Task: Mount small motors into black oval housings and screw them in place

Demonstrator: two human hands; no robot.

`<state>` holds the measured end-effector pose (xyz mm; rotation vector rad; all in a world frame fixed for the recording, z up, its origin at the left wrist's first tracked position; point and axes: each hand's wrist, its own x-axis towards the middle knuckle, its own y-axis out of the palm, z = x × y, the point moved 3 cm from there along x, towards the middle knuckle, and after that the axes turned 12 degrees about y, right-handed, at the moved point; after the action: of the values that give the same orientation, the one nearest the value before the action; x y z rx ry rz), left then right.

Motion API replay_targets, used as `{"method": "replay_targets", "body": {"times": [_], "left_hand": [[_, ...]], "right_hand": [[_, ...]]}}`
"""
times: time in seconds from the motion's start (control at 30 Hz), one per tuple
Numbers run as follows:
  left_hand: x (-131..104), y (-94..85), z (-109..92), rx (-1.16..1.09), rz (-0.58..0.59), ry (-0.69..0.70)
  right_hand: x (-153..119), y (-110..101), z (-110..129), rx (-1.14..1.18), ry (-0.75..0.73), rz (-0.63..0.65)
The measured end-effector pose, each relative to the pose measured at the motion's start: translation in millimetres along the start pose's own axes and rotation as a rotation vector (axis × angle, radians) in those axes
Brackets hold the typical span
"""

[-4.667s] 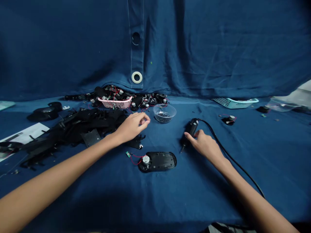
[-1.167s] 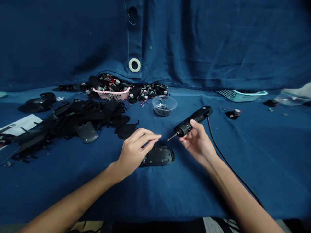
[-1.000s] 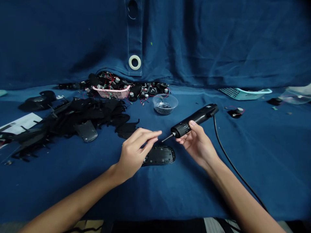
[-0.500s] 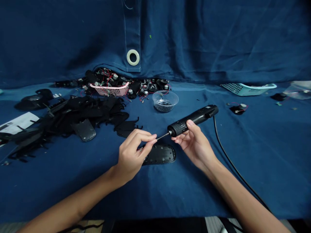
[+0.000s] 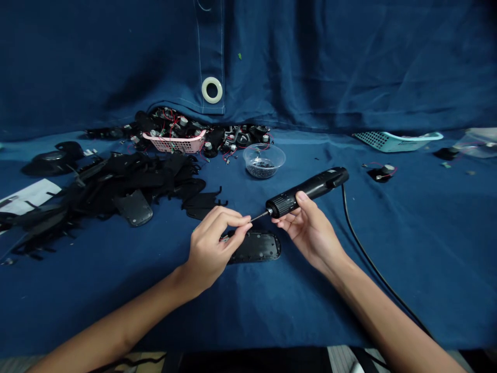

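Observation:
My right hand (image 5: 314,230) is wrapped round the front part of a black corded electric screwdriver (image 5: 306,191), thumb on top, its bit pointing down to the left. The fingertips of my left hand (image 5: 217,243) pinch together at the tip of the bit (image 5: 259,216); whether a small screw is between them is hidden. Under and beside my left hand lies an oblong black plastic shell (image 5: 258,246) on the blue cloth, its left end covered by the fingers. Behind the hands stands a clear round bowl (image 5: 264,161) holding small dark pieces.
A pile of black plastic parts (image 5: 132,181) spreads over the left. Behind it, a pink basket (image 5: 174,143) overflows with wired parts. A teal basket (image 5: 399,141) and a small wired part (image 5: 382,173) are at the right. The screwdriver's cable (image 5: 373,264) runs down to the right.
The screwdriver and my right hand have shifted slightly left, bringing the bit a little further toward my left fingertips. My left hand has hardly moved.

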<state>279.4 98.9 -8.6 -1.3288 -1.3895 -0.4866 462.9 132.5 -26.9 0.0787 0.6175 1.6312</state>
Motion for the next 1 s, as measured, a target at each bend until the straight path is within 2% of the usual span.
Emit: {"method": "replay_targets", "body": {"times": [0.13,0.33,0.53,1.0], "left_hand": [[0.9,-2.1,2.8,0.032,0.020,-0.009],[2.2,-6.7,6.2,0.130,0.063,0.140],[0.5,-6.5,9.7,0.196,0.147,0.182],[-0.4,-3.2,8.1,0.304,0.174,0.251]], "right_hand": [[-1.0,0.9,-0.6,0.010,-0.038,-0.007],[-1.5,1.5,-0.6,0.012,-0.044,-0.030],[-2.6,1.8,-2.8,0.000,-0.019,-0.041],[-1.3,1.4,-10.1,0.022,0.031,-0.019]]}}
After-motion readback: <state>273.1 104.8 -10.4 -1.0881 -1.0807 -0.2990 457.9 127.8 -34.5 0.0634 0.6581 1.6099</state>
